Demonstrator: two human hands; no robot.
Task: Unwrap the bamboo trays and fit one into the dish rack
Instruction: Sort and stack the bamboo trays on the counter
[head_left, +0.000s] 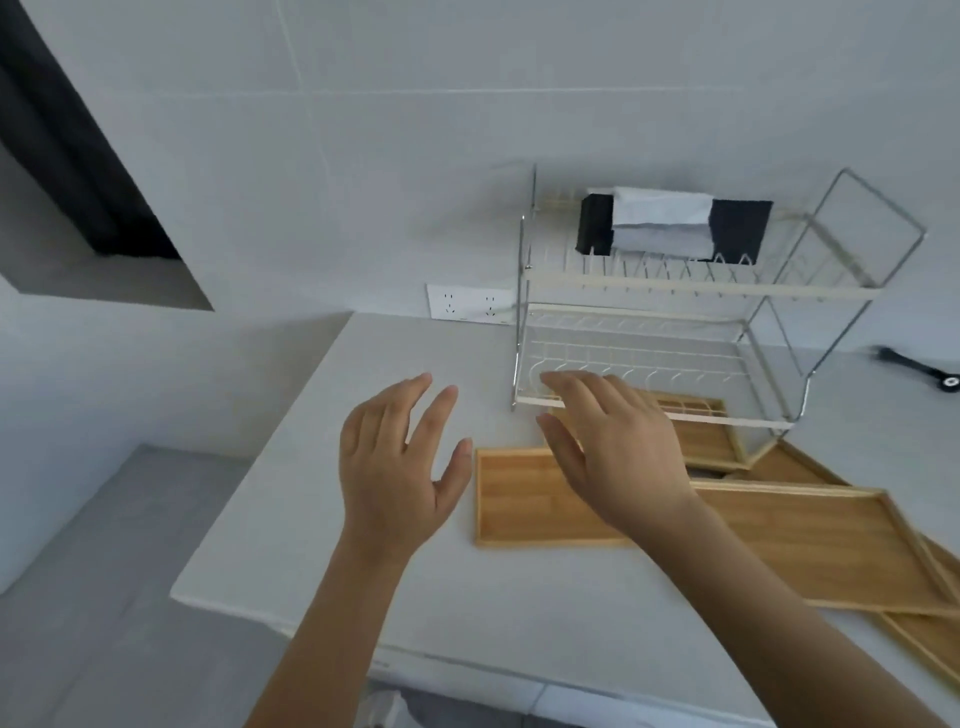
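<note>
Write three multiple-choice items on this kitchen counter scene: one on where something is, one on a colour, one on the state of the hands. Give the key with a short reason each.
1. Where does the dish rack stand?
A. on the floor
B. on the counter against the wall
C. in a sink

2. What colour is the tray lying nearest the hands?
A. light wood brown
B. blue
C. black

3. What are the two hands doing?
A. both clamp a tray
B. one holds a cloth
C. both are open and hold nothing

Key:
1 B, the rack's feet rest on the counter beside the wall socket.
2 A, the tray shows a pale bamboo surface and rim.
3 C, the left hand and the right hand have spread fingers above the counter with nothing in them.
</note>
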